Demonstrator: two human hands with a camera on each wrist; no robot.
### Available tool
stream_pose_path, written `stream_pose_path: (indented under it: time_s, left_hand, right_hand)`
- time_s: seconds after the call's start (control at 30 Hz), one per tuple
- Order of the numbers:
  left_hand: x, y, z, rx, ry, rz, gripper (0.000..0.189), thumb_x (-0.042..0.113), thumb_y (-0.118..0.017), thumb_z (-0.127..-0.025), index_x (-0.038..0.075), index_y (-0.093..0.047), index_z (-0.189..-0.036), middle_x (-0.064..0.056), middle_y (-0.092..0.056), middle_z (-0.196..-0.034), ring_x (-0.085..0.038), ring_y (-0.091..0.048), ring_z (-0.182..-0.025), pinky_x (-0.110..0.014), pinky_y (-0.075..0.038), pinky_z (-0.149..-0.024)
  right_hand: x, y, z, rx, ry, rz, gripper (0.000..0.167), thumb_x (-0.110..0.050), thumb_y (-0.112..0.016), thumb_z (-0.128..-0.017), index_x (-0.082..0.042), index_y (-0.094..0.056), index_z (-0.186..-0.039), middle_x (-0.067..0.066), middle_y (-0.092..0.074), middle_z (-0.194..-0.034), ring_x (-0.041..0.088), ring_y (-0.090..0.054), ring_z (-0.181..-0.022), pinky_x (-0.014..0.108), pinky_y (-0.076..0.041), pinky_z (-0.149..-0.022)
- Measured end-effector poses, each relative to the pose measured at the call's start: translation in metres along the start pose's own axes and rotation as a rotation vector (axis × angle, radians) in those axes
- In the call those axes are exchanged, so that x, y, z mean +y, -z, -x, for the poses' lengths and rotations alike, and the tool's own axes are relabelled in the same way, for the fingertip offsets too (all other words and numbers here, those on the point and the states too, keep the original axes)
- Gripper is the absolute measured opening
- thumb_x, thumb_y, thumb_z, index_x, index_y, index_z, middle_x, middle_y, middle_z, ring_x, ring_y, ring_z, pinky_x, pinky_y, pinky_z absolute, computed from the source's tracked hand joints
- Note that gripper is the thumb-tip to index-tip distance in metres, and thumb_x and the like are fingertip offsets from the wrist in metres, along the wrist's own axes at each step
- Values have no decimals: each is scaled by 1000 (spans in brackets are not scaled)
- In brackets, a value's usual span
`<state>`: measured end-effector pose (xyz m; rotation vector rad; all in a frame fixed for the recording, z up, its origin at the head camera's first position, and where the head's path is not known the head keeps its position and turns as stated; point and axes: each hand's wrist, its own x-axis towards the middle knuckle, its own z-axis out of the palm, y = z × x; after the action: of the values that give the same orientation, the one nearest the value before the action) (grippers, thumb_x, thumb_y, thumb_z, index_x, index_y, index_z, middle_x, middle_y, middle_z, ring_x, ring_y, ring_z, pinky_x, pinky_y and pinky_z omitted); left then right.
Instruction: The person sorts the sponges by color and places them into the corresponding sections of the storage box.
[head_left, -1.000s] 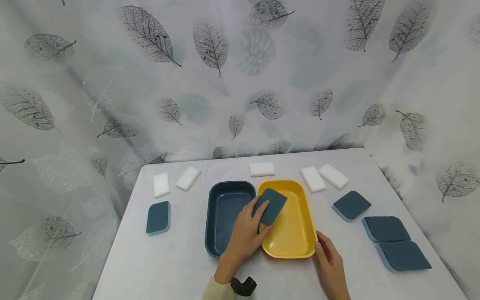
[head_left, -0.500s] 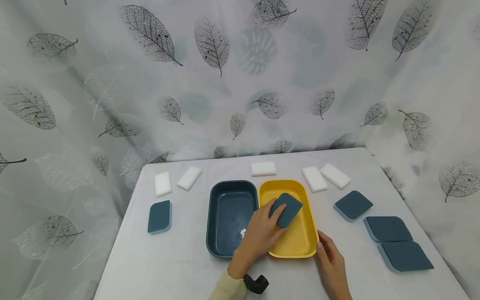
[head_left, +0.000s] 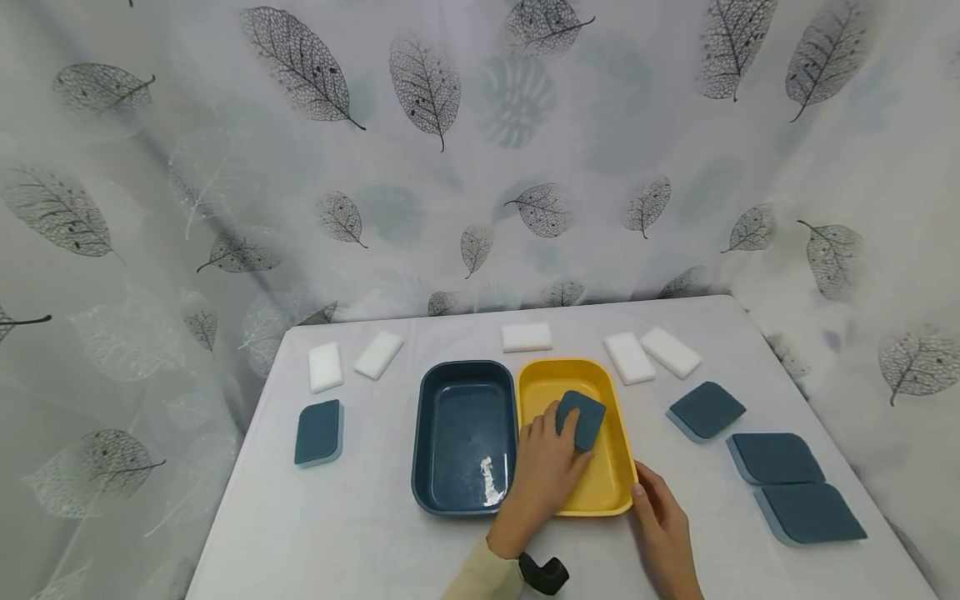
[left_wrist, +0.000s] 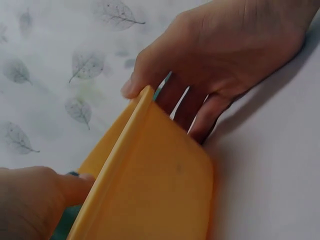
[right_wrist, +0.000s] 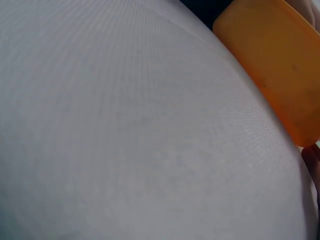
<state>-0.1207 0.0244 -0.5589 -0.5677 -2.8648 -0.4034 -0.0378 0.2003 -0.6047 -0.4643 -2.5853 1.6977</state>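
Observation:
My left hand [head_left: 542, 471] reaches into the yellow tray [head_left: 600, 492] and grips a dark blue sponge [head_left: 583, 417], thumb on its near side and fingers along its left and top. The sponge is over the right half of the tray floor. At the tray's near right corner, my right hand [head_left: 666, 533] holds the wall, with the thumb at the rim and fingers outside. The left wrist view shows this right hand [left_wrist: 215, 50] pinching the corner, and part of my left hand [left_wrist: 30, 200] behind the rim. Mostly tablecloth and the outer tray wall [right_wrist: 275, 70] fill the right wrist view.
A dark blue tray [head_left: 418, 433] stands against the yellow one on the left, a bright glare on its floor. Several white sponges [head_left: 527, 337] lie along the back. One blue sponge [head_left: 318, 432] lies at left; 3 others [head_left: 706, 411] lie at right. A leaf-print curtain [head_left: 480, 167] hangs behind.
My left hand has moved right with the blue sponge, from the yellow tray's left rim to its right half. The dark blue tray's floor is now uncovered. My right hand stays at the corner.

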Motion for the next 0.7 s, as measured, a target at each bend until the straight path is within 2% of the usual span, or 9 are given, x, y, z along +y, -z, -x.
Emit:
stream_pose_path:
  time_s: [0.23, 0.43, 0.57, 0.7]
  left_hand:
    - [15, -9, -7, 34, 141, 27, 61, 48, -76, -93, 15, -59, -142, -16, -57, -144, -27, -63, -114, -40, -54, -88]
    - [24, -13, -15, -29, 244, 91, 62, 46, -77, -93, 15, -58, -143, -16, -55, -145, -28, -62, -116, -40, -56, -89]
    - [29, -15, -19, -61, 267, 80, 64, 45, -76, -94, 14, -55, -147, -16, -53, -146, -27, -60, -116, -38, -56, -90]
    - [30, -18, -20, -58, 250, 83, 64, 39, -78, -94, 12, -55, -148, -18, -52, -145, -28, -60, -114, -37, -57, -89]
  right_hand:
    - [-3, 0, 1, 0, -19, 16, 56, -46, -44, -111, -11, -46, -154, 15, -50, -159, -24, -35, -116, -9, -29, -93]
    - [-3, 0, 1, 7, -6, 14, 55, -44, -45, -111, -10, -47, -154, 15, -51, -158, -27, -36, -114, -9, -30, -93]
    - [-4, 0, 1, 10, -2, 13, 54, -44, -45, -111, -10, -47, -154, 15, -51, -158, -26, -37, -114, -9, -29, -94]
    - [-3, 0, 0, -1, -13, 19, 55, -45, -44, -111, -11, -47, -154, 15, -50, -158, -25, -36, -114, -9, -29, -93]
